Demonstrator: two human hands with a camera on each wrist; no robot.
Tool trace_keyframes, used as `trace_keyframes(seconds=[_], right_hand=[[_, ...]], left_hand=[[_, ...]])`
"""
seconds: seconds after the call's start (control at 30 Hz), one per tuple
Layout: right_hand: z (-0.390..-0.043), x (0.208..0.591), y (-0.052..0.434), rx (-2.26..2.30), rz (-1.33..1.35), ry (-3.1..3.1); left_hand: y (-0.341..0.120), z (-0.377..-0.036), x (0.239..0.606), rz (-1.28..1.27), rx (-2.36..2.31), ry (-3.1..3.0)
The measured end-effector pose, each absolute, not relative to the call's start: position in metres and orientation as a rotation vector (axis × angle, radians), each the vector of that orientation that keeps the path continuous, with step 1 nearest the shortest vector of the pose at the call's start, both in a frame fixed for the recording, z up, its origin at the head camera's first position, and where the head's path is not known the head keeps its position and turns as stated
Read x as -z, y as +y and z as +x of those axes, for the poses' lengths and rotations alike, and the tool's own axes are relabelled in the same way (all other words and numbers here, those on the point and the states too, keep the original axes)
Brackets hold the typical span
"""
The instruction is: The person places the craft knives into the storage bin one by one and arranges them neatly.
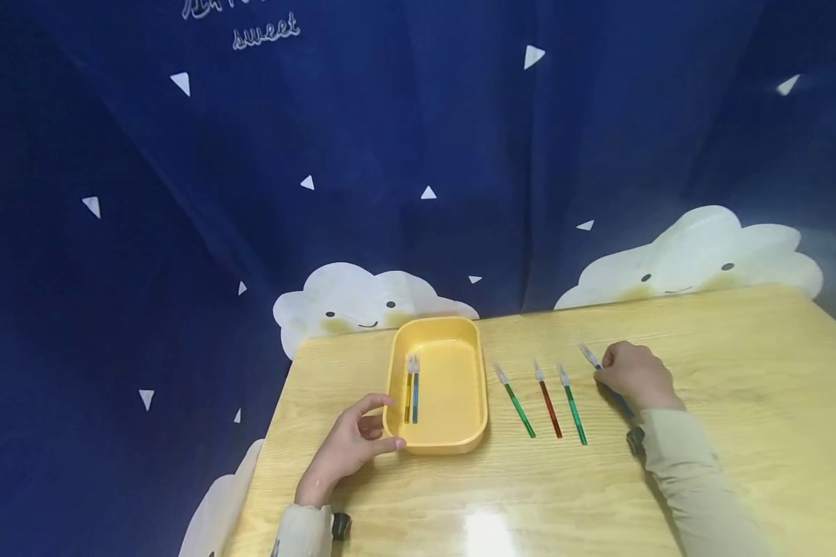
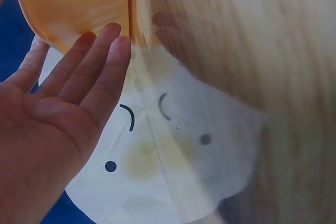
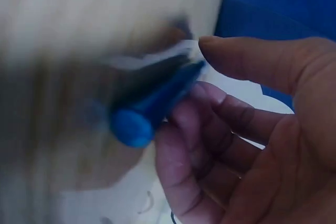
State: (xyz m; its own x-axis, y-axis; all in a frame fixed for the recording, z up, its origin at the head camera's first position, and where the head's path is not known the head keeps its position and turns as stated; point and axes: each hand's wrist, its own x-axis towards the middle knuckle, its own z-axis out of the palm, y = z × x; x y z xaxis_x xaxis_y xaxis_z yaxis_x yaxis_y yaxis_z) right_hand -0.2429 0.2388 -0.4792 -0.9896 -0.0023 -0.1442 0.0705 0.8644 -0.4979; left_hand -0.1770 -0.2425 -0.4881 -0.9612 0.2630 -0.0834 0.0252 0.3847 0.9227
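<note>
A yellow tray point(image 1: 474, 402) on the wooden table point(image 1: 738, 363) holds two pens point(image 1: 411, 393), one yellow and one blue. My left hand point(image 1: 379, 424) rests against the tray's near left corner. In the left wrist view its straight fingers point(image 2: 100, 61) touch the tray's wall point(image 2: 68, 3). My right hand point(image 1: 602, 375) is down on the table to the right, fingers curled round a blue pen point(image 1: 589, 356) whose clear cap sticks out beyond the hand. The right wrist view shows that blue pen point(image 3: 152, 108) lying against the curled fingers point(image 3: 210, 114), thumb above it.
Between tray and right hand three pens lie side by side: green point(image 1: 519, 406), red point(image 1: 549, 406), green point(image 1: 573, 410). A dark blue curtain with cloud prints point(image 1: 690, 251) hangs behind the table. Its left edge runs close to my left forearm.
</note>
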Motion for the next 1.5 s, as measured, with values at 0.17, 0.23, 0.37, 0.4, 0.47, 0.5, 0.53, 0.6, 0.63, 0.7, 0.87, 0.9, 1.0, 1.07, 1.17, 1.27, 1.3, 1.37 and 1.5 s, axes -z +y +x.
trace_keyframes(seconds=[0.17,0.23,0.37,0.4,0.47,0.5,0.53,0.6,0.63,0.7,0.87,0.9,1.0,1.07,1.17,1.27,1.3,1.37,1.5], right_hand=[[-0.242,0.478,0.237,0.764,0.081,2.905],[-0.242,0.479,0.237,0.765,0.07,2.898],[-0.243,0.479,0.237,0.756,0.064,2.899],[-0.243,0.479,0.238,0.753,0.063,2.899],[-0.243,0.479,0.238,0.75,0.058,2.907],[-0.243,0.478,0.239,0.753,0.052,2.914],[-0.243,0.478,0.239,0.761,0.048,2.916],[-0.243,0.476,0.238,0.782,0.042,2.924],[-0.244,0.475,0.238,0.798,0.034,2.932],[-0.244,0.473,0.238,0.83,0.022,2.944],[-0.246,0.47,0.238,0.869,0.007,2.984],[-0.246,0.47,0.237,0.87,0.008,2.987],[-0.247,0.47,0.236,0.88,0.02,2.979],[-0.247,0.469,0.235,0.886,0.024,2.979],[-0.248,0.468,0.233,0.909,0.022,2.999],[-0.248,0.466,0.23,0.935,0.012,3.016],[-0.248,0.465,0.229,0.944,0.003,3.018],[-0.247,0.461,0.226,0.959,-0.009,3.017],[-0.246,0.455,0.219,0.975,-0.027,3.033]], left_hand=[[-0.241,-0.179,0.488,0.261,-1.61,2.441],[-0.241,-0.178,0.487,0.245,-1.604,2.448],[-0.241,-0.177,0.487,0.238,-1.606,2.447],[-0.241,-0.177,0.487,0.237,-1.607,2.446],[-0.241,-0.177,0.486,0.232,-1.608,2.446],[-0.242,-0.177,0.486,0.231,-1.607,2.447],[-0.242,-0.177,0.486,0.225,-1.606,2.448],[-0.242,-0.177,0.486,0.222,-1.604,2.447],[-0.242,-0.177,0.485,0.225,-1.608,2.441],[-0.242,-0.177,0.485,0.231,-1.618,2.43],[-0.241,-0.178,0.485,0.222,-1.631,2.415],[-0.241,-0.178,0.485,0.218,-1.63,2.413],[-0.242,-0.177,0.485,0.213,-1.627,2.412],[-0.242,-0.176,0.485,0.221,-1.628,2.413],[-0.242,-0.176,0.485,0.229,-1.622,2.426],[-0.242,-0.176,0.485,0.224,-1.618,2.435],[-0.243,-0.176,0.485,0.22,-1.618,2.435],[-0.243,-0.176,0.486,0.215,-1.61,2.444],[-0.243,-0.176,0.486,0.222,-1.603,2.449]])
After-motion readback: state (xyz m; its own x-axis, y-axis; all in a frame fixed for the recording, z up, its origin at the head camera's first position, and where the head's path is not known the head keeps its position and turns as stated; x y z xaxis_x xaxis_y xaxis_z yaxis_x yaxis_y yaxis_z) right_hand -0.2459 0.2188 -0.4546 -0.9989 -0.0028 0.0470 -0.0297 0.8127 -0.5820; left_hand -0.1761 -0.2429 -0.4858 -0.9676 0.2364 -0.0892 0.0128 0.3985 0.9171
